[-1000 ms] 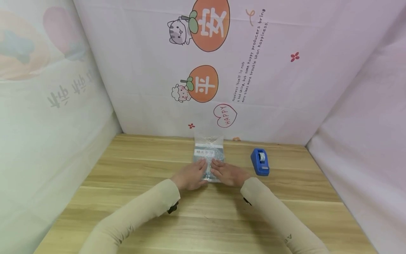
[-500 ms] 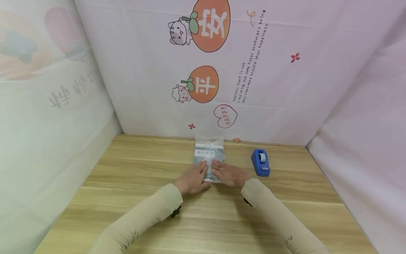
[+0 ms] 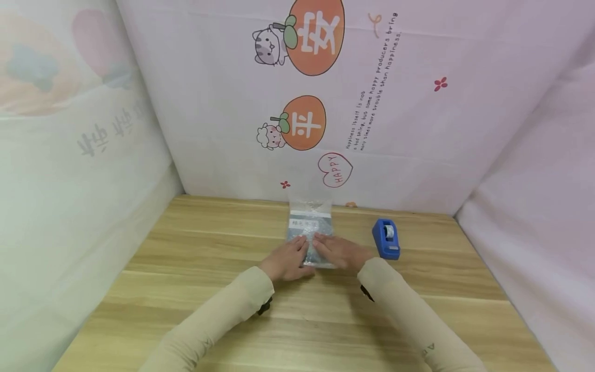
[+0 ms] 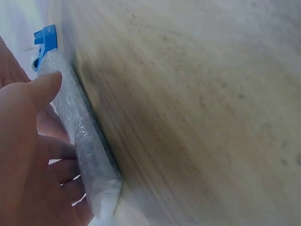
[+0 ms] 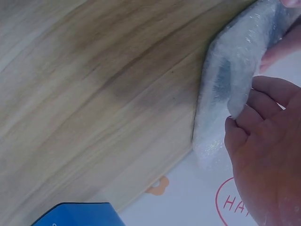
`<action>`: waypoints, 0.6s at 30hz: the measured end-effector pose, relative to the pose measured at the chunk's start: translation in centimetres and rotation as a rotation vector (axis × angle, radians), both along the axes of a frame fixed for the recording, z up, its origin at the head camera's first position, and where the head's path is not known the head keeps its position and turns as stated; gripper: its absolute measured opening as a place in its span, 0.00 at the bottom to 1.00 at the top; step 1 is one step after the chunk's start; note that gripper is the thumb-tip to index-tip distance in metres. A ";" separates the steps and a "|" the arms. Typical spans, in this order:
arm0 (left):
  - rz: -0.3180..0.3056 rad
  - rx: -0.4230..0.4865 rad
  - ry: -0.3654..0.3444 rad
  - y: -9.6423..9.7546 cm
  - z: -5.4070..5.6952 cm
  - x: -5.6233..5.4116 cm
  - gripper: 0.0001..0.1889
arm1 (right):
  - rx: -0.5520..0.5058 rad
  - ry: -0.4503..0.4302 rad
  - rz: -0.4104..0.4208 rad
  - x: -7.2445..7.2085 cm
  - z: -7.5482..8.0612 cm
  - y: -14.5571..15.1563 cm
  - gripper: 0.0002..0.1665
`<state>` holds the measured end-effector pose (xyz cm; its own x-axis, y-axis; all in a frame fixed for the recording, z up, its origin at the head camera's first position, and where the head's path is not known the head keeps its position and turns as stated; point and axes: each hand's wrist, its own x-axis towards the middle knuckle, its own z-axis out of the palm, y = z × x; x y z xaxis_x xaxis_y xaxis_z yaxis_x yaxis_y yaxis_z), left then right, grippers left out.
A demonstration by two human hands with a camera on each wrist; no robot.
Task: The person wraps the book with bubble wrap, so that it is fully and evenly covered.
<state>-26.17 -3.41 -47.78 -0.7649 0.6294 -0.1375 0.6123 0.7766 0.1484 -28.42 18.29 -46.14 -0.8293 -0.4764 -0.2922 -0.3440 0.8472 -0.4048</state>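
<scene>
A flat, book-like package [image 3: 310,227] with a grey-blue cover and a white label band lies on the table, wrapped in clear bubble wrap. My left hand [image 3: 284,260] rests on its near left part, fingers stretched forward over the wrap. From the other side my right hand [image 3: 341,252] lays its fingers on the near right part. In the left wrist view, the left thumb [image 4: 47,88] stands over the near edge of the bubble wrap [image 4: 80,117]. The right wrist view has the right fingertips against a fold of the wrap [image 5: 240,66].
A blue tape dispenser [image 3: 387,240] with a roll of tape stands right of the package. The wooden table [image 3: 209,227] meets a printed white cloth [image 3: 223,155] at the back, with more cloth on both sides. The package's far end reaches close to the back cloth.
The head view has shifted slightly, so the scene sits a little further right. My left hand has slid slightly over the package, its thumb further right along the near edge. Both hands stay on the wrap.
</scene>
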 end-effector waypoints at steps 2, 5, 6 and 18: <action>-0.003 0.004 0.007 -0.1 0.1 0.0 0.46 | -0.022 -0.007 -0.016 -0.2 0.3 -0.1 0.54; -0.007 0.012 0.005 0.0 0.2 -0.1 0.46 | -0.068 0.000 -0.011 -0.4 0.8 -0.2 0.51; -0.006 0.013 0.000 0.0 0.1 0.0 0.45 | -0.080 0.006 -0.007 -0.5 1.0 -0.2 0.48; 0.003 0.008 0.025 -0.3 0.2 0.1 0.45 | -0.111 0.052 -0.017 -3.9 2.8 1.4 0.42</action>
<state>-26.12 -3.69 -47.60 -0.7701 0.6278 -0.1135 0.6132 0.7775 0.1395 -32.32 19.65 -43.35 -0.8505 -0.4887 -0.1946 -0.3528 0.8044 -0.4780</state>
